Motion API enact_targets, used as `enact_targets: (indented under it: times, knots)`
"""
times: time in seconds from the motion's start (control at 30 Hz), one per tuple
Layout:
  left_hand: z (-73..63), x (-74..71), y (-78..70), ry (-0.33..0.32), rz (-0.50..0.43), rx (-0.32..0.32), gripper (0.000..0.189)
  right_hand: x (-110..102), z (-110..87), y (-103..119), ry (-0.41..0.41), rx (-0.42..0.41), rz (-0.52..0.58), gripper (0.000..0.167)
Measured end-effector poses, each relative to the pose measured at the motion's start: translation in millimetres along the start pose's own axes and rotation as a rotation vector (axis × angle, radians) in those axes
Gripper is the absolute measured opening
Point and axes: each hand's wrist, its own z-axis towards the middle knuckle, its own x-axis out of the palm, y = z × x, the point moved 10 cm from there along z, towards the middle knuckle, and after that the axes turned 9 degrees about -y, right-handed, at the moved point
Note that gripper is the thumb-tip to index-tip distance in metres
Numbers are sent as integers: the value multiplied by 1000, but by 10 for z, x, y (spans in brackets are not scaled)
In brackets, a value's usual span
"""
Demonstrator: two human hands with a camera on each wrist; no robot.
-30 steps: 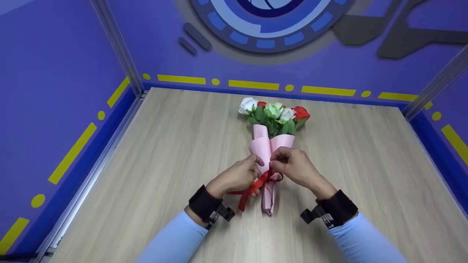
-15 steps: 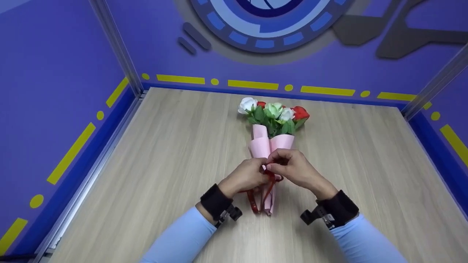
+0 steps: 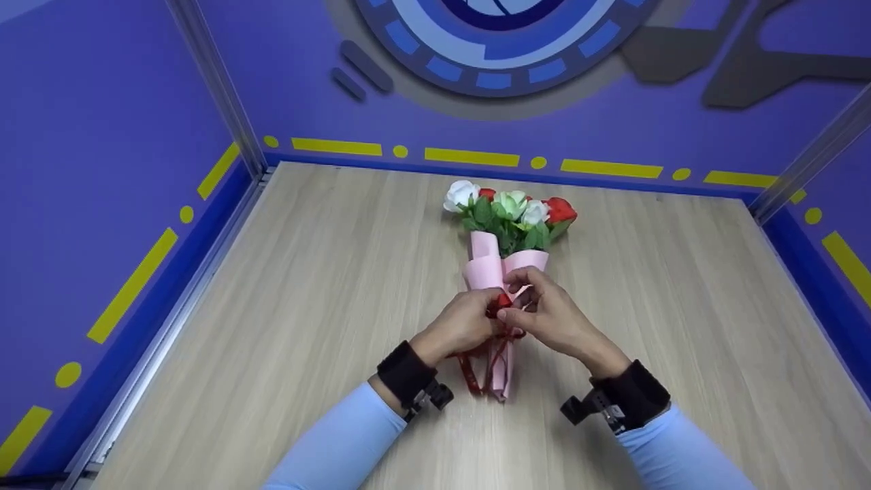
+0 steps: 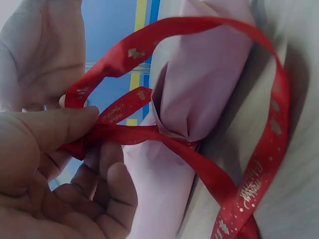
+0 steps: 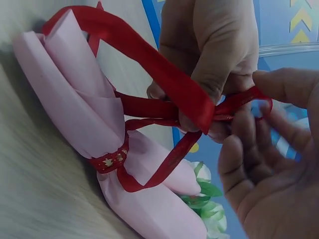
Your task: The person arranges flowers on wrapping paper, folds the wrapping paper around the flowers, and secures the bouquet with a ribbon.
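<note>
A bouquet wrapped in pink paper lies on the table, white, pale green and red roses at its far end. Printed red ribbon circles its narrow waist, with long loops rising from it. My left hand pinches the gathered ribbon between thumb and fingers, just above the paper. Facing it, my right hand has its thumb and fingers spread around a small ribbon loop, thumb tip right at the ribbon. Ribbon tails hang beside the stem end, partly covered by the left hand in the head view.
The wooden table extends around the bouquet. A blue printed panel stands along its back, with side panels left and right. Black bands with small cameras sit on both wrists.
The left hand has moved right and up to the ribbon beside the right hand, taking the tails along. The right fingers were closed together at the ribbon and have now spread apart.
</note>
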Motion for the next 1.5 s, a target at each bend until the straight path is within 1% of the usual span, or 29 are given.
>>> enact_targets:
  times: [0.03, 0.1, 0.17, 0.23, 0.3, 0.4, 0.47, 0.53, 0.63, 0.7, 0.83, 0.93, 1.03, 1.13, 1.23, 1.3, 1.37, 1.43, 1.5]
  knots:
    - [1, 0, 5, -2, 5, -3, 10, -13, -21, -28, -12, 29, -27, 34]
    - [3, 0, 14, -4, 8, -14, 10, -15, -79, -95, -13, 94, -83, 29]
    - [3, 2, 27, 1, 8, -29, 12, 16, -151, -176, 16, 157, -142, 24]
    - [5, 3, 39, 10, 5, -43, 13, 71, -220, -258, 55, 206, -167, 23]
    - [5, 3, 50, 24, -5, -58, 14, 120, -273, -330, 79, 236, -172, 22]
    - [-1, 6, 73, 53, -36, -75, 15, 146, -299, -411, 64, 242, -159, 15]
    - [-4, 6, 84, 70, -55, -81, 15, 144, -303, -452, 48, 245, -124, 10]
    - [-1, 4, 95, 75, -67, -83, 13, 159, -319, -482, 61, 260, -59, 10]
    - [8, 1, 96, 72, -62, -77, 12, 208, -354, -500, 98, 302, 67, 20]
    - [16, -2, 88, 70, -58, -64, 12, 237, -368, -494, 111, 314, 129, 24]
    - [16, -11, 83, 83, -69, -38, 13, 200, -363, -532, 73, 322, 185, 17]
    - [8, -27, 123, 89, -95, -54, 15, 139, -377, -609, 56, 348, 205, 12]
    - [2, -49, 174, 79, -94, -84, 16, 115, -414, -693, 84, 394, 258, 12]
    - [5, -61, 187, 61, -57, -92, 15, 113, -452, -745, 133, 415, 278, 12]
    - [9, -48, 165, 50, -22, -82, 13, 99, -470, -768, 172, 397, 214, 11]
    - [9, -28, 142, 50, -17, -76, 12, 83, -468, -778, 173, 381, 151, 12]
    - [11, -14, 117, 49, -15, -65, 10, 39, -447, -787, 130, 373, 73, 12]
    - [13, -2, 86, 49, -11, -50, 9, -23, -414, -783, 57, 360, -1, 12]
    - [14, 10, 50, 54, -4, -28, 10, -75, -384, -769, -12, 343, -63, 15]
